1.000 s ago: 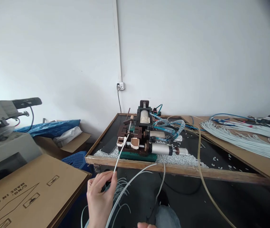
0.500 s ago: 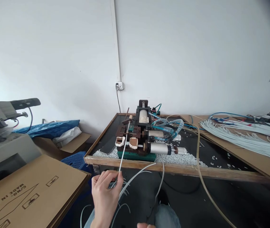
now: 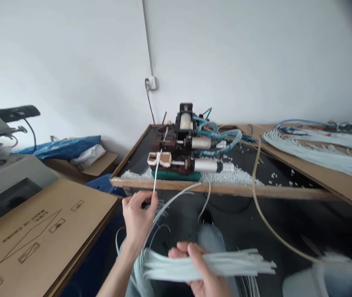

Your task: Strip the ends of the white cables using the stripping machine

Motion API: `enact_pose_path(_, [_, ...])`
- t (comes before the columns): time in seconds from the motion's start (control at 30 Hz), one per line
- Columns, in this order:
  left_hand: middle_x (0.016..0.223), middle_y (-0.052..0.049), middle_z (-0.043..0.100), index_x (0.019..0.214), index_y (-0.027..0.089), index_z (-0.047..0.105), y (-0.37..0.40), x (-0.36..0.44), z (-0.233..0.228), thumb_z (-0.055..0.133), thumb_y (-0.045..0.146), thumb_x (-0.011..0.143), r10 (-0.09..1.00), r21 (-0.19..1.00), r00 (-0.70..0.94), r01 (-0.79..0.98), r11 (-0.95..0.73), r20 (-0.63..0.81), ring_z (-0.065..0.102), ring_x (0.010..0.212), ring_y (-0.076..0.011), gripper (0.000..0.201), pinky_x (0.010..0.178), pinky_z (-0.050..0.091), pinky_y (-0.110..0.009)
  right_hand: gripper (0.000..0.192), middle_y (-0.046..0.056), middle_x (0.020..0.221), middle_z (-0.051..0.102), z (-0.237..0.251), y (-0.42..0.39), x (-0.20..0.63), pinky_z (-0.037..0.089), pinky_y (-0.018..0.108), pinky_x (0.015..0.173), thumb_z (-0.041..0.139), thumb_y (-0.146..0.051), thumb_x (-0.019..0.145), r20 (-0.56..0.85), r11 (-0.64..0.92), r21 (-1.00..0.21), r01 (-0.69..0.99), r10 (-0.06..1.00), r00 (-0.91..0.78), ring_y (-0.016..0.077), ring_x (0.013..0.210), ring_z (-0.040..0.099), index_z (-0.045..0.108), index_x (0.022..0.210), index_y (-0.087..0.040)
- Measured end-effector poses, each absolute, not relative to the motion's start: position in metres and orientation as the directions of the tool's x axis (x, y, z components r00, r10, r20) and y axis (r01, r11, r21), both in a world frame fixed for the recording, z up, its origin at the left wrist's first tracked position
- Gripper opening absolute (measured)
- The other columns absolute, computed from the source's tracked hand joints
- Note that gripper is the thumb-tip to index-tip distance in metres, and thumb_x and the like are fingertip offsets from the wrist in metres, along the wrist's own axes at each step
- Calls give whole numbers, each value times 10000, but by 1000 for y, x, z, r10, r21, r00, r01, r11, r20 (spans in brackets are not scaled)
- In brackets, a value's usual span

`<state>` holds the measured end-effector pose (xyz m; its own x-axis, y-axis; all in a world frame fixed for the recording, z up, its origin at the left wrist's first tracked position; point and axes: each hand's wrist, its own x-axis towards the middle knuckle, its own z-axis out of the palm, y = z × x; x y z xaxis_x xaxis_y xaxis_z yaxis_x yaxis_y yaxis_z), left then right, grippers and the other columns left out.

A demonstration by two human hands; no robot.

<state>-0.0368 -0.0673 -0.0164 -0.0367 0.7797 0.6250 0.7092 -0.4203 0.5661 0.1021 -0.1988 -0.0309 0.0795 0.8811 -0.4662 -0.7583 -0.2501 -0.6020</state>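
Observation:
My left hand (image 3: 140,210) pinches a single white wire (image 3: 156,175) between thumb and fingers. The wire runs up into a bench-top pneumatic machine (image 3: 185,142), between two pale-wrapped jaws (image 3: 165,159) that are closed together on it. Across my lap lies a thick bundle of white wires (image 3: 231,264), its cut ends pointing right. My right hand (image 3: 199,264) is wrapped round this bundle, thumb on top. A few loose wires curve up from the lap near my left wrist.
The wood-edged table (image 3: 225,188) carries small white offcuts (image 3: 225,176) around the machine. More white wires (image 3: 324,152) lie on cardboard at right. Flat cardboard (image 3: 39,239) is stacked at left. A yellowish hose (image 3: 256,198) hangs over the front edge; a pale bucket (image 3: 321,276) is lower right.
The machine's front jaws have moved together onto the wire. My right hand has come up into view with the wire bundle. The camera has tilted down, while the left hand keeps its pinch.

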Motion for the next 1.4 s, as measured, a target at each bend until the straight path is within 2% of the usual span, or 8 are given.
enact_pose_path(0.13, [692, 0, 717, 775, 185, 720, -72, -40, -5, 636, 268, 881, 861, 691, -1, 597, -407, 509, 651, 654, -180, 159, 663, 452, -297, 194, 20, 874, 837, -22, -203, 102, 568, 255, 812, 719, -406, 857, -285, -190, -664, -723, 959, 10, 169, 928, 765, 784, 895, -226])
enact_pose_path(0.3, [786, 16, 712, 867, 170, 743, -84, -42, -3, 577, 290, 954, 760, 636, -5, 550, -541, 650, 635, 728, -149, 223, 778, 481, -325, 195, -11, 877, 835, -23, -201, 108, 565, 251, 868, 649, -354, 919, -216, -188, -675, -714, 975, -53, 147, 924, 756, 790, 925, -220])
enact_pose_path(0.57, [1124, -61, 744, 1091, 229, 754, -122, -38, 18, 659, 251, 897, 691, 544, 455, 426, -723, 561, 672, 1031, -267, 217, 942, 467, -409, 396, -52, 828, 796, -20, -203, 107, 528, 283, 763, 627, -466, 917, -212, -184, -733, -655, 977, -37, 151, 787, 708, 604, 1296, -358])
enact_pose_path(0.8, [1024, -29, 775, 987, 311, 774, -132, -44, 18, 706, 264, 873, 560, 587, 738, 277, -761, 377, 688, 1019, -291, 141, 909, 480, -434, 456, -73, 816, 668, -24, -202, 110, 480, 172, 667, 661, -512, 875, -222, -182, -658, -731, 974, -43, 86, 730, 602, 603, 1299, -355])
enact_pose_path(1.0, [939, -28, 760, 919, 271, 755, -135, -46, 11, 721, 191, 862, 658, 691, 619, 244, -680, 429, 691, 918, -249, 104, 845, 505, -395, 333, -18, 1193, 727, -19, -201, 106, 451, 289, 1008, 686, -429, 880, -148, -120, -771, -625, 989, -8, 180, 1165, 623, 695, 1195, -322])
enact_pose_path(1.1, [896, -43, 746, 880, 221, 719, -133, -47, 9, 665, 233, 906, 816, 799, 406, 270, -538, 412, 683, 856, -224, 61, 804, 509, -370, 265, -11, 1066, 797, -19, -200, 105, 533, 325, 928, 671, -412, 893, -155, -129, -740, -660, 988, -20, 191, 1059, 708, 730, 1128, -305])
enact_pose_path(1.2, [672, -5, 671, 818, 208, 660, -121, -50, 8, 615, 298, 936, 938, 948, 181, 67, -312, 295, 613, 613, -170, 155, 579, 469, -304, 239, 1, 964, 829, -20, -203, 104, 579, 318, 887, 654, -431, 901, -156, -141, -711, -689, 987, -40, 190, 1012, 744, 771, 1018, -258])
enact_pose_path(1.4, [504, 56, 355, 839, 197, 751, -95, -48, 8, 686, 369, 881, 966, 974, 156, -124, -188, 206, 287, 456, -100, 189, 435, 235, -263, 231, -11, 935, 833, -19, -207, 103, 589, 273, 884, 650, -415, 910, -173, -143, -721, -678, 985, -24, 165, 982, 756, 786, 951, -233])
